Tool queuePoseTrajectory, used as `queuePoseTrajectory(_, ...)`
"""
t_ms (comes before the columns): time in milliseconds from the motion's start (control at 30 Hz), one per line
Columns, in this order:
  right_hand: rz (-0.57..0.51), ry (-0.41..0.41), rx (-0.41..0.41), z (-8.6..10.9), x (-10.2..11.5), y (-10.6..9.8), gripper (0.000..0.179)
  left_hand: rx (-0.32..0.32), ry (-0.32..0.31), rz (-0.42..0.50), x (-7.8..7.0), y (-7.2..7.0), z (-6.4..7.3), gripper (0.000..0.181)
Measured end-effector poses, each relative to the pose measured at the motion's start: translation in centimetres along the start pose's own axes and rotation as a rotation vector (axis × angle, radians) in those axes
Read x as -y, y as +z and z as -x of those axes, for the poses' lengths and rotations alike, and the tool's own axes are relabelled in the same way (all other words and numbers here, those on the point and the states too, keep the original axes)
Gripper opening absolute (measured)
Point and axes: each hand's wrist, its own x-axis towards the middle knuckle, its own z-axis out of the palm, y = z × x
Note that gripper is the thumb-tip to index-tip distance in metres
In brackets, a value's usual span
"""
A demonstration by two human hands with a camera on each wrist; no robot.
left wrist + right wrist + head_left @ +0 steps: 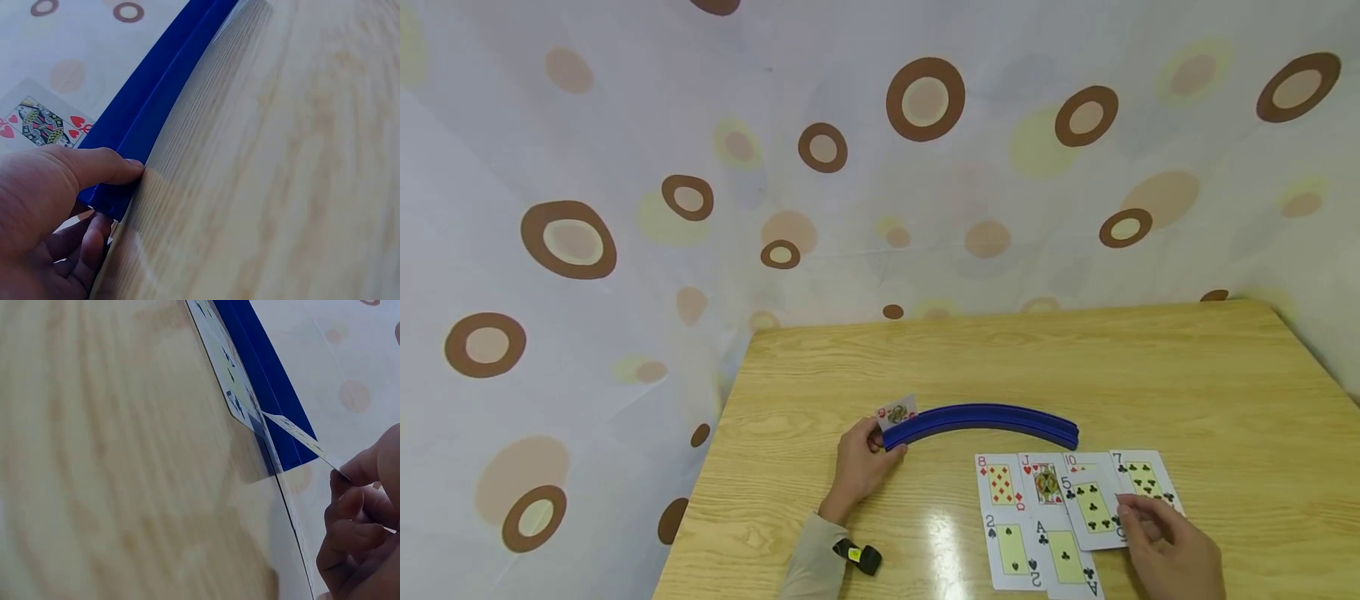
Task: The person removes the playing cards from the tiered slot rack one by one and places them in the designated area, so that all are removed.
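A curved blue card holder (992, 414) lies on the table, and my left hand (863, 458) grips its left end, thumb over the front side. In that end stands a court card of hearts (45, 125), tilted a little. My right hand (1176, 550) pinches the five of clubs (1093, 512) by its right edge. That card is raised and tilted in the right wrist view, over the laid-out cards. Face up around it are the eight of diamonds (998, 483), jack of hearts (1033, 467), a partly covered red ten (1086, 462), seven of clubs (1142, 473), two of spades (1011, 550) and ace of clubs (1065, 560).
The wooden table (820, 367) reaches back to a patterned curtain (985, 183), which also hangs along the left side. A black band with a dark buckle (869, 560) is around the left wrist, by the sleeve (820, 554).
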Motion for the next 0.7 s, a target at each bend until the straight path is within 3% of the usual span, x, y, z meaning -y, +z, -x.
queuePoseTrajectory(433, 0.038, 0.166, 0.095, 0.0, -3.2, -1.1, 0.038, 0.011, 0.003, -0.008, 0.0, -0.1, -0.3, 0.029)
queuePoseTrajectory(700, 0.107, 0.273, 0.239, -0.6, -5.9, -1.4, 0.049, 0.015, -0.004, 0.014, 0.0, -0.2, -0.1, 0.029)
